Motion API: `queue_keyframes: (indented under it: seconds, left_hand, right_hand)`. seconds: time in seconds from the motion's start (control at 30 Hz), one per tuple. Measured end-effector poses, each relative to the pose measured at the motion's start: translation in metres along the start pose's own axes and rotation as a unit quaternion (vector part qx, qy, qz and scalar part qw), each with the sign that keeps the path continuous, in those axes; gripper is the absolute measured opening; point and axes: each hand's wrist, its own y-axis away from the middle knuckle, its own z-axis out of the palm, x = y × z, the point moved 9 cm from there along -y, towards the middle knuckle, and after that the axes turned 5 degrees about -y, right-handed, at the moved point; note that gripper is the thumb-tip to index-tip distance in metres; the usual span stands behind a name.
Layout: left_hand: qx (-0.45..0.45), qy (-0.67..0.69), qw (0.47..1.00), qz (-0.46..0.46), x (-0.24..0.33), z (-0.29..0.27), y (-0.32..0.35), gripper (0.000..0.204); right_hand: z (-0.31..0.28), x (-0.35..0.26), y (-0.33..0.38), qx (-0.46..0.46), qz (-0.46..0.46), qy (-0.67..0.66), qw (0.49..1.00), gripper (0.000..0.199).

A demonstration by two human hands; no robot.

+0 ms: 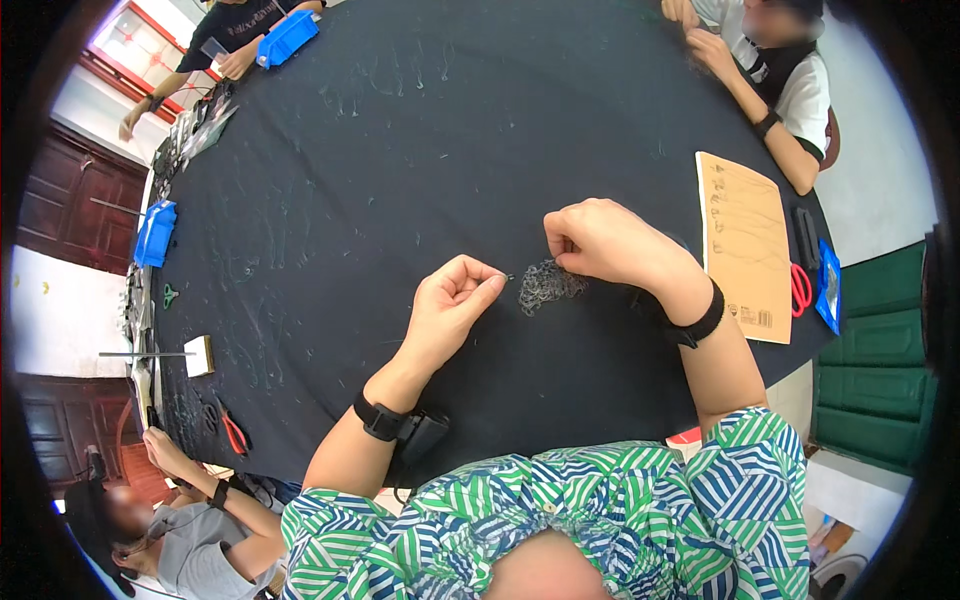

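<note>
A small tangled grey clump (549,287) of thin, wiry, metallic-looking pieces lies on the black cloth in front of me. Just left of it, my left hand (455,298) pinches thumb and forefinger together, with a tiny dark speck at the fingertips, too small to name. My right hand (612,243) is above and right of the clump, its fingers curled and pinched. The thumb side is at the clump's upper edge; anything between those fingertips is hidden. Fine pale threads (385,75) lie spread over the far cloth.
A brown paper envelope (745,250) lies to the right, beside red-handled scissors (800,290) and a blue packet (828,288). At left are red-handled pliers (234,433), a white block (199,356) and blue bins (155,234). Co-workers sit at the far left, far right and near left.
</note>
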Motion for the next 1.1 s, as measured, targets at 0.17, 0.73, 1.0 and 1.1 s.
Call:
queue_keyframes:
  seconds: [0.17,0.73,1.0,1.1]
  left_hand:
    - [-0.009,0.014,1.0,-0.004,0.005,0.001,0.0,0.008]
    - [-0.025,0.033,0.999,0.021,0.009,0.003,0.002,0.014]
    - [-0.019,0.041,0.999,0.017,0.006,0.001,0.001,0.015]
    - [-0.008,0.049,0.998,0.024,0.007,0.0,0.0,0.015]
  right_hand:
    - [-0.006,-0.006,0.001,0.009,-0.011,0.01,1.0,0.003]
    - [-0.013,-0.021,0.007,0.0,-0.002,-0.025,1.0,0.008]
    - [-0.02,-0.041,0.003,0.05,-0.046,0.006,0.998,0.005]
    - [-0.019,-0.053,0.002,0.069,-0.073,-0.107,0.989,0.004]
